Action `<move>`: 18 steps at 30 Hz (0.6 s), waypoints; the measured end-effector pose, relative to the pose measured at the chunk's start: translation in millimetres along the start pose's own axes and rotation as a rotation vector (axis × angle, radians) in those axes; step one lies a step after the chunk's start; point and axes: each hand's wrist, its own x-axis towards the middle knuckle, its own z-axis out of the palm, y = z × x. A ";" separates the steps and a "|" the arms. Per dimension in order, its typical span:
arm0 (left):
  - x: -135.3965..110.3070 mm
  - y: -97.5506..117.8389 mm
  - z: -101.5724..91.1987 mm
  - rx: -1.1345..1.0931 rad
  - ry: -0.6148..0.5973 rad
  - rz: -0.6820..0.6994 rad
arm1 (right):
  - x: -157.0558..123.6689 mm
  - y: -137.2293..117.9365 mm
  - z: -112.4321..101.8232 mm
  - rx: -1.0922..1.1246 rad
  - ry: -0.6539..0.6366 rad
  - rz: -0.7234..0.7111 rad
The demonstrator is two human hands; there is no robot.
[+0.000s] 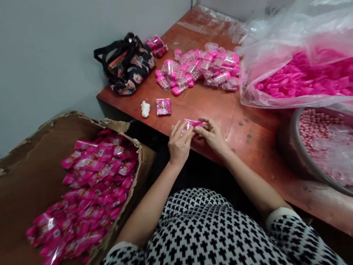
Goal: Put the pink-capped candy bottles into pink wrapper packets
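Note:
Over the near edge of the reddish table (pixel 236 125), my left hand (pixel 179 145) and my right hand (pixel 213 136) hold a shiny pink packet (pixel 191 124) between them. The fingers of both hands are closed on its two ends. Just beyond it lies a flat pink printed packet (pixel 163 107), with a crumpled white lump (pixel 145 109) beside it. Farther back is a heap of small clear bottles with pink caps (pixel 194 68), filled with pink beads.
A cardboard box (pixel 6 203) of pink packets (pixel 101 175) stands at left. A floral handbag (pixel 132 67) and more packets (pixel 157 45) sit at the back left. On the right are a plastic bag of pink caps (pixel 310 72) and a basin (pixel 296 136) of beads (pixel 314 127) and clear empties.

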 end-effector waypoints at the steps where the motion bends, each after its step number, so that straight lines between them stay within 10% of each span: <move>1: -0.5 6.6 -0.8 -0.079 0.005 -0.035 | 3.6 -1.9 1.6 0.044 -0.011 0.012; 8: 4.4 24.0 -5.1 -0.669 -0.150 -0.634 | 8.1 -25.0 -8.5 -0.030 -0.261 0.070; 14: 6.2 23.6 -3.0 -0.704 -0.173 -0.772 | 31.5 -44.6 -34.6 -0.418 -0.473 -0.002; 18: 3.3 22.1 -2.9 -0.643 -0.091 -0.784 | 94.7 -73.0 -73.2 -1.035 0.010 -0.242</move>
